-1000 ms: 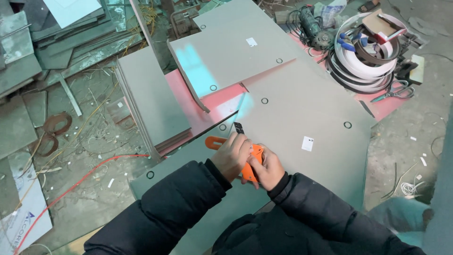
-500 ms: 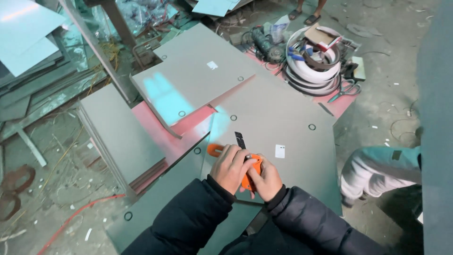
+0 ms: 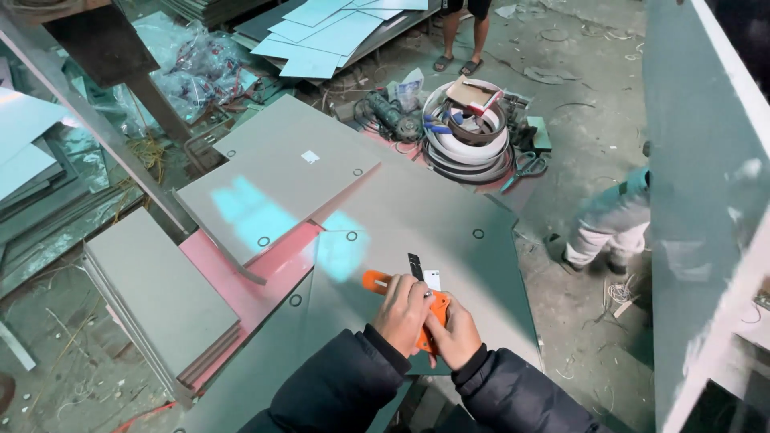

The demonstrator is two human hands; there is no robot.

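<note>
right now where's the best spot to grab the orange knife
By the orange handle that sticks out left of the hands, coming from the left. The dark blade points up and away, and both hands, left and right, cover the rest.

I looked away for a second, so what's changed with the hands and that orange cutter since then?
Little: the view swung, bringing a standing person's legs into sight. Both hands, left hand and right hand, still grip the orange utility knife, blade up, over the grey panel.

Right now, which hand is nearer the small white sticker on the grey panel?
Left. The left hand sits right beside the white sticker, gripping the orange utility knife; the right hand is lower, farther from it.
</note>
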